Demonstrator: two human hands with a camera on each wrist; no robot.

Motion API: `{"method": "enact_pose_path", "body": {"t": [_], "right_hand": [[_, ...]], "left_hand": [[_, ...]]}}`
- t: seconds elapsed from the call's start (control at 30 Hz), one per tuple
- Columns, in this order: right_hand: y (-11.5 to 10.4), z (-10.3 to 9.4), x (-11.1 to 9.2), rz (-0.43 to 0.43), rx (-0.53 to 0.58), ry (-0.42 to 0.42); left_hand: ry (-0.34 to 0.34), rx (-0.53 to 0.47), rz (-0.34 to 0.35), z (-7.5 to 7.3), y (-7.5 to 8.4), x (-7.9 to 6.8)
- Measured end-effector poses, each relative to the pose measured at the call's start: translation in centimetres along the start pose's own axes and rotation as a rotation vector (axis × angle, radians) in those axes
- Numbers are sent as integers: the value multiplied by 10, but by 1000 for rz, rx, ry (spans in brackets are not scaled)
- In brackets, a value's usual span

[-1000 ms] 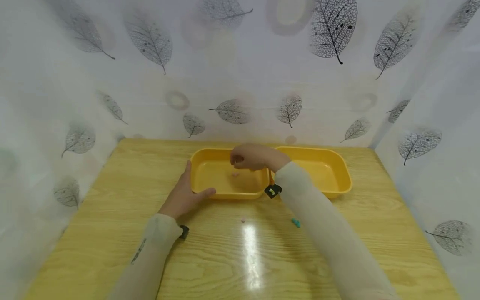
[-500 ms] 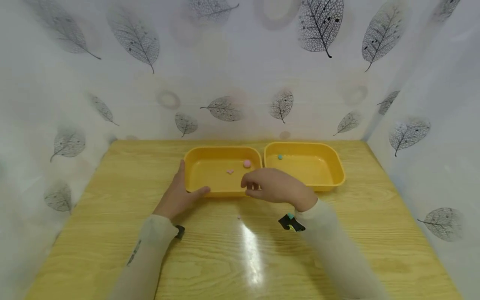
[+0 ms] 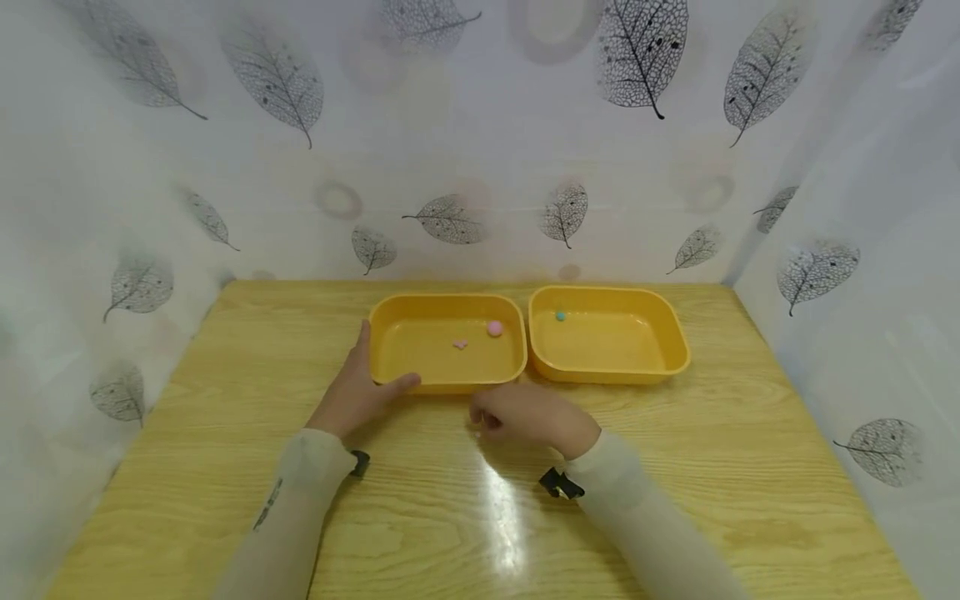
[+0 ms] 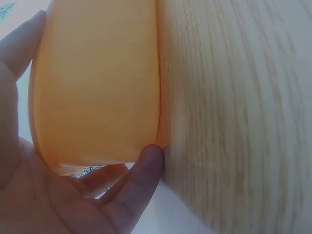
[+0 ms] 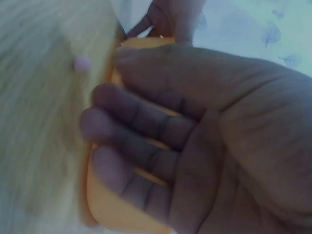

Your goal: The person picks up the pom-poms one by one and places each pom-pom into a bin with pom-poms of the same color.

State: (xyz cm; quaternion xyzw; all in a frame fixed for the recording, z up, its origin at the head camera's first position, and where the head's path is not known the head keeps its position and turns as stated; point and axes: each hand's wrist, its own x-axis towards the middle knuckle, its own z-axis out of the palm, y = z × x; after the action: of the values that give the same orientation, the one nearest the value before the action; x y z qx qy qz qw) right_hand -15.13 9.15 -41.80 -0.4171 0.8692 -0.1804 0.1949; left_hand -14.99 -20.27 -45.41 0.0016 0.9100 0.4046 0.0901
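My left hand [image 3: 356, 392] grips the left end of a yellow tray [image 3: 450, 387], thumb on its front wall. In the left wrist view its fingers [image 4: 146, 175] bend round the tray's end. My right hand [image 3: 528, 414] is low over the table before that tray, fingers loosely curled, palm bare in the right wrist view. A small pink piece [image 5: 83, 63] lies on the wood just off its fingertips. Inside the left tray are a pink ball [image 3: 495, 328] and a small pink lump [image 3: 460, 344].
A second yellow tray [image 3: 607, 375] stands close on the right, with a small teal ball [image 3: 560, 316] at its back left. The wooden table [image 3: 420, 517] reaches back to a leaf-patterned curtain [image 3: 480, 142], which also hangs along both sides.
My right hand has come out from over the left tray, back toward me and down to the table near the pink piece. My left hand keeps its grip on the tray.
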Motion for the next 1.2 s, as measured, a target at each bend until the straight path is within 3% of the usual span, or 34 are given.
{"method": "enact_pose_path", "body": {"t": [0.3,0.53,1.0,1.2], "right_hand": [[-7,10,3,39,-66,-37],[-11,11,4,79,-16,-31],[-9,14,1,80,-26,-42],[-9,9,1,35,-40,-26]], "left_hand": [[-4,3,-4,-1,3,-1],[-7,-5,-10,-2,4,-2],[-9,-13,-19,-1,5,-4],[-10,-6,-14,0,5,-4]]}}
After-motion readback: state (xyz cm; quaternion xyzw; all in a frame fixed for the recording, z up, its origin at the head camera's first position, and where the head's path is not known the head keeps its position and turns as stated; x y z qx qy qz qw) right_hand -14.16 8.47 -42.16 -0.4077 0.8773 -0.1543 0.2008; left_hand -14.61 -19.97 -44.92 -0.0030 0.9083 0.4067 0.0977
